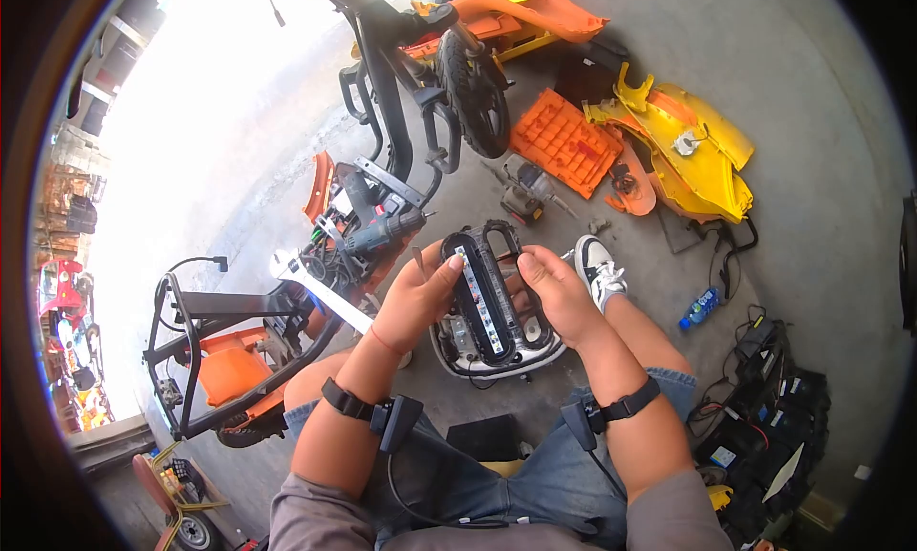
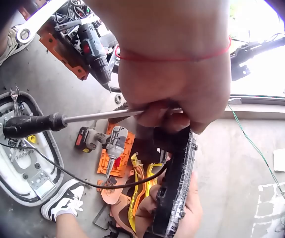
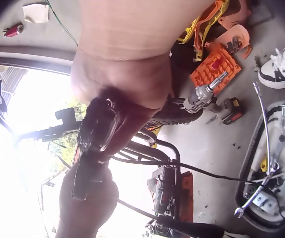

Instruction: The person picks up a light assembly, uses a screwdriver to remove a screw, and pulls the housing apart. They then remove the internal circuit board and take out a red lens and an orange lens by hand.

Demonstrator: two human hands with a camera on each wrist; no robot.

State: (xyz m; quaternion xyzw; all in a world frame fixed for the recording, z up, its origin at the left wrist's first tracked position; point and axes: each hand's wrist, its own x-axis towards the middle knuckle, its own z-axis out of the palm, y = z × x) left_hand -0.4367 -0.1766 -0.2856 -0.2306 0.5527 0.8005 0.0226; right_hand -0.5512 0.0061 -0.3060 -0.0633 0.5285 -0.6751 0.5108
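A black oblong light unit (image 1: 485,288) with a strip of small LEDs is held up between both hands in the head view. The left hand (image 1: 420,298) grips its left side, thumb on the front face, and also holds a screwdriver (image 2: 36,125) whose shaft passes under the fingers in the left wrist view. Around the unit's right edge the right hand (image 1: 559,293) is curled, thumb near the top corner. A black cable (image 2: 83,179) runs from the unit. Below it lies a white-rimmed oval seat base (image 1: 497,371) holding wrenches (image 3: 254,201).
A vehicle frame (image 1: 239,307) with a drill (image 1: 382,234) on it stands at left. Orange panels (image 1: 565,142), yellow panels (image 1: 688,155) and an impact wrench (image 1: 535,183) lie ahead. A blue bottle (image 1: 699,307) and black battery packs (image 1: 764,427) are at right.
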